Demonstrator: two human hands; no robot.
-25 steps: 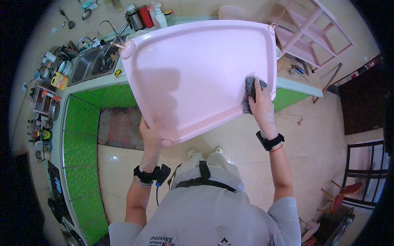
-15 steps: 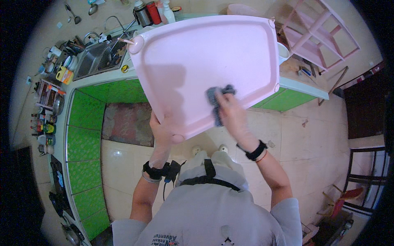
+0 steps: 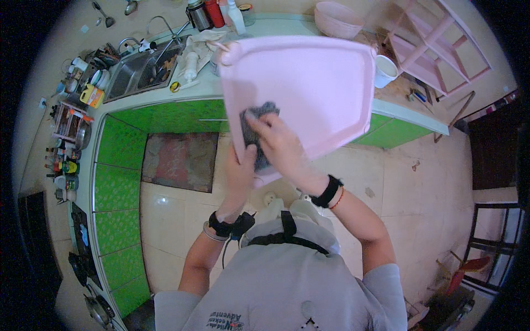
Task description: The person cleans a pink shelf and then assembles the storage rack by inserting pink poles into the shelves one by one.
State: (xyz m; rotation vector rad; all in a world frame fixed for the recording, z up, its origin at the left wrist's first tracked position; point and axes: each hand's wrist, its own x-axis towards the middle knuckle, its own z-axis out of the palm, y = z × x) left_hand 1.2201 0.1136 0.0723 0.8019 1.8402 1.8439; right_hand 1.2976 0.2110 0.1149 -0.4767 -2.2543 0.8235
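Observation:
A pink plastic shelf panel point(image 3: 320, 88) with a raised rim and round corner sockets is held up in front of me, tilted, its far side over the counter. My left hand point(image 3: 239, 172) grips its near left edge, thumb on the upper face. In my right hand point(image 3: 282, 144) is a dark grey cloth point(image 3: 249, 126), pressed on the panel's left part close to my left thumb. The cloth is bunched under the fingers and partly hidden by them. Both hands appear to wear thin clear gloves.
Beyond the panel runs a counter point(image 3: 204, 91) with green cabinets and a sink point(image 3: 124, 80). On it stand a pink basin point(image 3: 338, 21), a white bucket point(image 3: 385, 71) and a pink rack frame point(image 3: 436, 47). A mat point(image 3: 179, 163) lies on the floor at left.
The panel has shifted right and a little nearer. My right hand has slid the cloth left across it, from the near middle to the left edge beside my left hand.

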